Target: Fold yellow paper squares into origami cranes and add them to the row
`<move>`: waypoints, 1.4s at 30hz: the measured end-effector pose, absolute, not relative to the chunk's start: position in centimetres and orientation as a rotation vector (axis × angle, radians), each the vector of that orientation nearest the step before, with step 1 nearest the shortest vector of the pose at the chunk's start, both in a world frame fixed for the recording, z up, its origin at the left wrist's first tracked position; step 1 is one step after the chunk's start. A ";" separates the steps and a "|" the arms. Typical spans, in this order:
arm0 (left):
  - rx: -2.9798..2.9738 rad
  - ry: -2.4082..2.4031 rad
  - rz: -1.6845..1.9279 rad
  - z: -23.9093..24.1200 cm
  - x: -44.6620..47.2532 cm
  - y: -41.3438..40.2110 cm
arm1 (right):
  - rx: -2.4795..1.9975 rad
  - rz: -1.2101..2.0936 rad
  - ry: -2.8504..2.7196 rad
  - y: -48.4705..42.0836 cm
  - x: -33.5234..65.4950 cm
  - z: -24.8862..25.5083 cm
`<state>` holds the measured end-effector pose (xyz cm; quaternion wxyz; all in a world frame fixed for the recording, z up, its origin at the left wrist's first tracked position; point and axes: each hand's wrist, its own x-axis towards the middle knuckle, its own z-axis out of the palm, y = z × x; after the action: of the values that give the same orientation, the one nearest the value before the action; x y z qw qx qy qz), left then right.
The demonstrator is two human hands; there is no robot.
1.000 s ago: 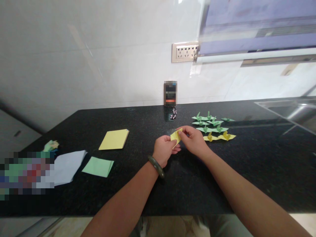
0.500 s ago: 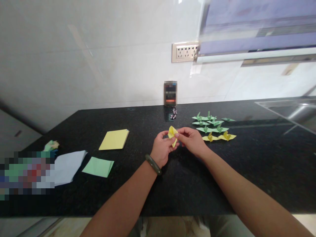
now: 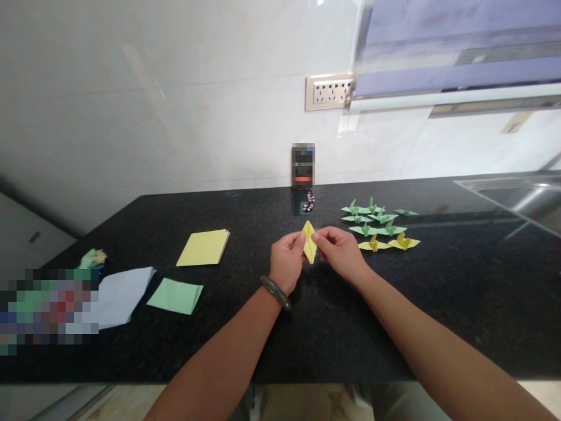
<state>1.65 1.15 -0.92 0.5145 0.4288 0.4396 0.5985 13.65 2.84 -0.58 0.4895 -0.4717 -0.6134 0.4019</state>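
Observation:
A yellow folded paper point(image 3: 309, 244), diamond-shaped with a crease down its middle, is held upright above the counter between both hands. My left hand point(image 3: 287, 257) pinches its left edge, thumb in front. On the opposite edge my right hand point(image 3: 339, 250) grips it with thumb and fingers. Just right of that hand lie yellow paper cranes point(image 3: 403, 241), with several green paper cranes point(image 3: 377, 230) behind them. The fingers behind the paper are mostly hidden.
A stack of yellow paper point(image 3: 203, 248), a folded green sheet point(image 3: 176, 296) and a white sheet point(image 3: 125, 297) lie to the left on the black counter point(image 3: 324, 339). A phone-like object point(image 3: 303, 166) leans on the wall. A sink point(image 3: 521, 196) is far right.
The yellow paper has gone from a partly opened, tilted shape to a flat, upright diamond. My left thumb has moved up along its left edge; my right hand has barely shifted.

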 end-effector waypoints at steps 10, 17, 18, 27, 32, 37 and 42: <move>1.005 1.052 1.501 -0.9 1.6 1.1 | -1.087 0.960 -1.420 2.3 12.9 -0.6; 1.052 1.193 1.599 0.1 1.7 0.7 | -0.992 1.028 -1.390 2.3 12.7 -0.9; 1.054 1.189 1.595 0.2 1.7 0.6 | -0.971 1.040 -1.384 2.3 12.7 -1.0; 1.077 1.147 1.551 -0.1 1.6 0.6 | -0.911 1.141 -1.271 2.3 12.6 -1.0; 1.058 1.098 1.506 -0.3 1.6 0.7 | -0.879 1.182 -1.212 2.3 12.7 -0.8; 1.033 0.956 1.451 -0.7 1.6 0.7 | -0.903 1.177 -1.204 2.2 12.7 -0.5; 0.976 0.885 1.524 -0.9 1.8 1.0 | -0.951 1.145 -1.254 2.1 12.6 -0.4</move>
<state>1.78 1.00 -0.93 0.5341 0.4094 0.3715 0.6396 12.61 2.10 -0.44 0.5627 -0.4039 -0.5326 0.4864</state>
